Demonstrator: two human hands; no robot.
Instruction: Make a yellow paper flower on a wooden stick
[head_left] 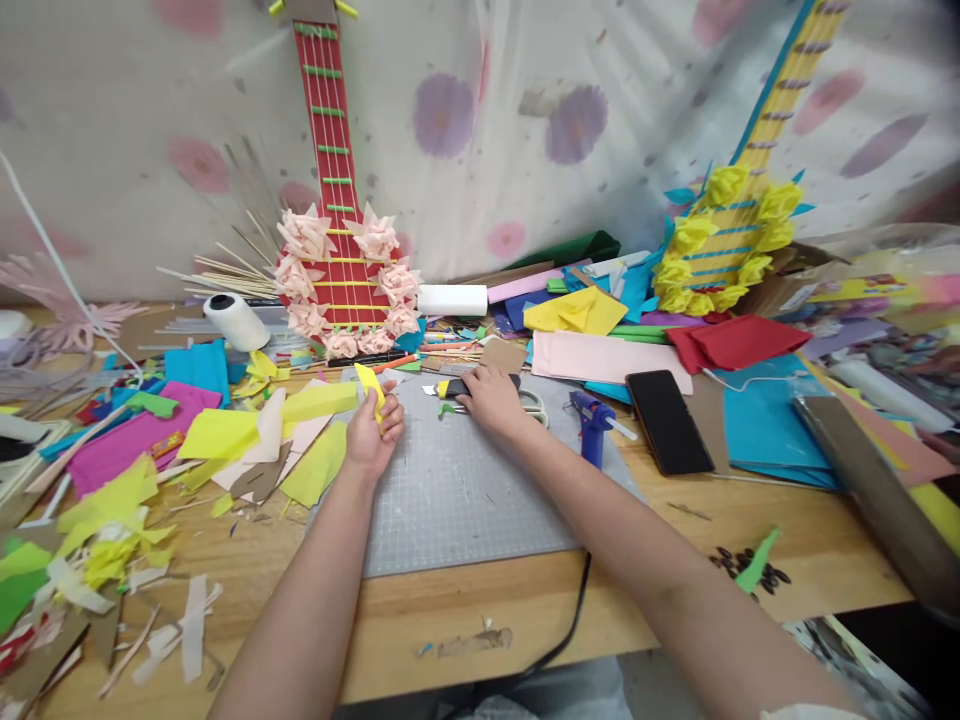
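Note:
My left hand (373, 430) is closed, pinching a small folded strip of yellow crepe paper (368, 384) upright above the left part of the grey cutting mat (450, 510). At the mat's far side, my right hand (493, 400) lies with curled fingers over a yellow and black utility knife (454, 386), whose blade points left. Pale-handled scissors (535, 406) stick out from beneath that hand, their blades hidden. A green scrap (445, 409) lies by its fingertips. To the right stands a blue glue gun (592, 425).
Behind the mat stands a red paper guitar (344, 285) with pink flowers; a yellow one (724, 245) is at back right. A black phone (670, 422) lies right of the glue gun. Yellow paper scraps (217, 435) cover the left side. A white thread spool (236, 321) sits behind them.

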